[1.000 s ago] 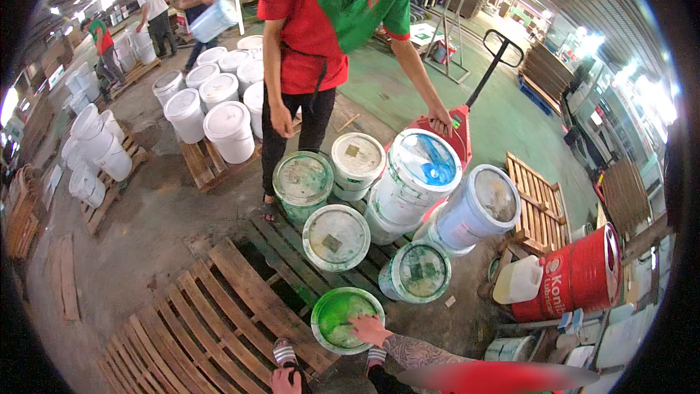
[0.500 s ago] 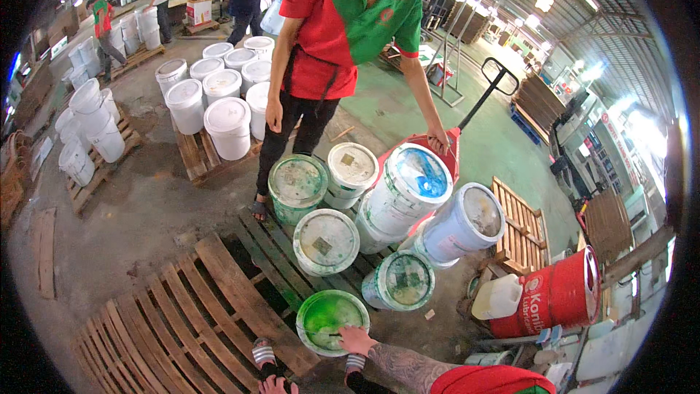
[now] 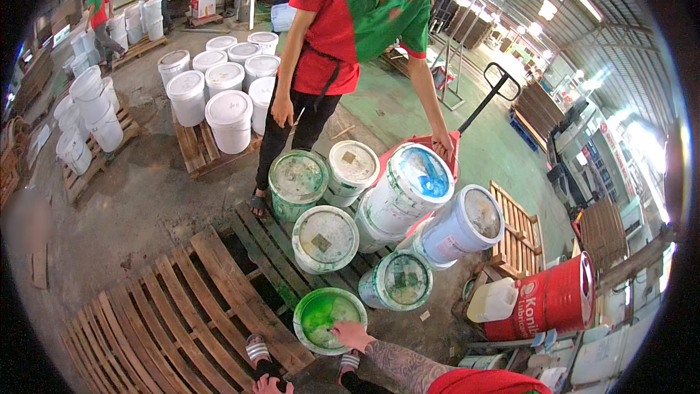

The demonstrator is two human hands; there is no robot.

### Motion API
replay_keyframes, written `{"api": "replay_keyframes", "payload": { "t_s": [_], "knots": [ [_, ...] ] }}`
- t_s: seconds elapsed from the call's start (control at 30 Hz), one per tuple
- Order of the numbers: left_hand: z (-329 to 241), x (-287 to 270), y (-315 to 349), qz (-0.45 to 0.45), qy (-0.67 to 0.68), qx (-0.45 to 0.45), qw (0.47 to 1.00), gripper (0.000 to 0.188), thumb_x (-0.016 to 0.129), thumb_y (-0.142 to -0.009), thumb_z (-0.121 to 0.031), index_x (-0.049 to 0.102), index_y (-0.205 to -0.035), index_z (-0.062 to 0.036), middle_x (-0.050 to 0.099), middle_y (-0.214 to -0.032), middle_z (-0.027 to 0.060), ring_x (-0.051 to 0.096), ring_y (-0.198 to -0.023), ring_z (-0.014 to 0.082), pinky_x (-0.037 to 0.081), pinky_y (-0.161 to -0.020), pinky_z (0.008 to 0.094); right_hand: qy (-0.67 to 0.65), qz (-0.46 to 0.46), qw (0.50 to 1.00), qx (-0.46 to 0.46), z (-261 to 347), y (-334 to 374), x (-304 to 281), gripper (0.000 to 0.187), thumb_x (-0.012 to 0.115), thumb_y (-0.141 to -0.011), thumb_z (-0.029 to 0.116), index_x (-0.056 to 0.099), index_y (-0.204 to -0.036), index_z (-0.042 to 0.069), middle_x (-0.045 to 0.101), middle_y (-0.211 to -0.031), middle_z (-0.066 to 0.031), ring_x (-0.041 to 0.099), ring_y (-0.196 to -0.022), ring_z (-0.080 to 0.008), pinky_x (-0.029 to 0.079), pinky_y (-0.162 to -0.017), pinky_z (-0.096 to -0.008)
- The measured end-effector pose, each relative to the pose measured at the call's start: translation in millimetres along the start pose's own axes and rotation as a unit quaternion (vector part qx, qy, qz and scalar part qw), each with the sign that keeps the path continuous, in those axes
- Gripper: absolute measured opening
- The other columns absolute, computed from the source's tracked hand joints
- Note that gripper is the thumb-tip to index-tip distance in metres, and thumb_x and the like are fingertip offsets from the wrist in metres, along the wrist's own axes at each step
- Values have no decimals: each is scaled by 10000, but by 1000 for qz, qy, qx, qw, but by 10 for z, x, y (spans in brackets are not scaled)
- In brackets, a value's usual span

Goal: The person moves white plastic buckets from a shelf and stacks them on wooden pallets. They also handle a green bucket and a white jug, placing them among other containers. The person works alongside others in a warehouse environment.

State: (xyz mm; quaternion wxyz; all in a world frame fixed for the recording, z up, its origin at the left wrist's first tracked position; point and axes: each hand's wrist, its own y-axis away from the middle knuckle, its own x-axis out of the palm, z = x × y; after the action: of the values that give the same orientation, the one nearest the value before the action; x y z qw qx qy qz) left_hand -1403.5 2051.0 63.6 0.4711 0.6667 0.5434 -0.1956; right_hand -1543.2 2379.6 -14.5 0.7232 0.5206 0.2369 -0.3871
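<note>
A white bucket point(image 3: 299, 305) with bright green colour over its top stands low in front of me. Whether that top is a stained lid or an open surface, I cannot make out. My right hand point(image 3: 351, 335) reaches over its right rim, fingers bent together at the green top; what they hold, if anything, is hidden. My left hand point(image 3: 273, 385) rests on my dark trouser leg at the lower edge, its fingers apart. Beyond the green bucket are lidded buckets, one with a stained grey lid point(image 3: 326, 239) and another with a green-smeared lid point(image 3: 405, 279).
A wooden pallet point(image 3: 171, 299) lies at left. Across from me, a person in a red and green shirt point(image 3: 379, 22) stands by stacked buckets, one with a blue-stained lid point(image 3: 423, 171). A red drum point(image 3: 547, 299) and pale jug point(image 3: 492, 299) are at right. More white buckets point(image 3: 230, 120) stand behind.
My right hand has shifted slightly on the green top, its fingers now drawn closer together. The view has moved a little. Behind, a person in dark blue has moved right, partly hidden now.
</note>
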Motion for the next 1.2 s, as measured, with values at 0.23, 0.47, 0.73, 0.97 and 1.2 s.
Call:
{"api": "replay_keyframes", "payload": {
  "t_s": [0.23,0.47,0.73,0.97,1.2],
  "knots": [
    [-31,-22,12,-6,11,5,1000,394,666,-858,-427,663,-1050,-83,557,-1311,180,477,-1230,398,320,-1083,538,11,-22,999,-41,21,199,477,351,467,-1001,385,558,-1169,91,666,-988,-185,641,-924,-409,473,-785,-550],
    [-3,201,-20,-3,31,15,999,410,672,-862,-426,679,-1039,-56,579,-1269,207,521,-1185,399,398,-1024,525,93,-91,991,-36,49,306,545,359,516,-954,342,581,-1224,115,682,-935,-128,661,-929,-387,476,-823,-567],
    [117,650,-313,41,-90,97,990,319,634,-922,-340,599,-957,-24,564,-1181,164,528,-1142,370,405,-963,509,-24,-39,998,39,48,188,400,413,690,-817,244,596,-1195,106,666,-1003,-105,634,-984,-301,465,-826,-461],
    [-125,565,-541,75,-129,155,977,350,599,-945,-365,600,-944,-15,578,-1089,166,552,-1037,377,433,-878,509,-33,4,991,129,219,330,458,403,756,-727,228,659,-1101,115,657,-1081,-80,574,-1115,-253,385,-940,-386],
    [-172,528,-785,140,-179,174,958,395,529,-984,-397,602,-1022,-11,557,-1189,188,513,-1155,390,416,-956,501,-66,19,992,105,90,83,715,358,832,-660,290,733,-971,142,696,-938,-63,606,-998,-253,366,-922,-405]
  ]
}}
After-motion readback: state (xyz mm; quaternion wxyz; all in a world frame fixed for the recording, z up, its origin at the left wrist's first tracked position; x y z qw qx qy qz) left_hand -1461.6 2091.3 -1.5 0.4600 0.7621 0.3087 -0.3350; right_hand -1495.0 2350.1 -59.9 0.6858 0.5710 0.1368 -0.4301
